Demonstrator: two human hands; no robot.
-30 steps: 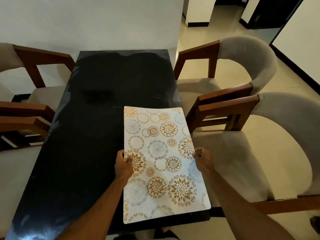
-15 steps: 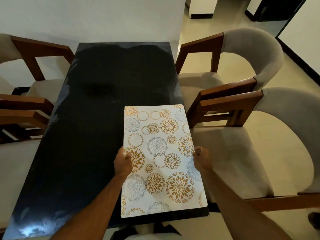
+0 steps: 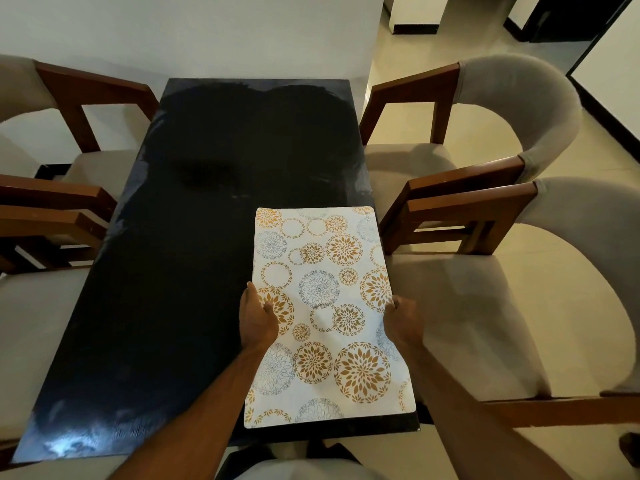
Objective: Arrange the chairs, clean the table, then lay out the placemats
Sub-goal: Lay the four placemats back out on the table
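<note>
Nearest, the left hand (image 3: 258, 322) and right hand (image 3: 403, 320) each pinch a long edge of the placemat (image 3: 325, 306), thumbs on top, probably to square it. It lies on the black tabletop (image 3: 180, 271) at the near right corner, facing the right-hand chairs (image 3: 485, 216) beyond.

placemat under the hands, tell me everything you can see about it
The white rectangular placemat has rounded corners and a print of gold and grey floral circles; it looks thin and smooth, like plastic. It lies lengthwise on the right near part of the glossy black table, its right edge along the table's edge. The left hand grips its left edge with the thumb on top, and the right hand grips its right edge. Small lettering near the far right corner is unreadable.
</note>
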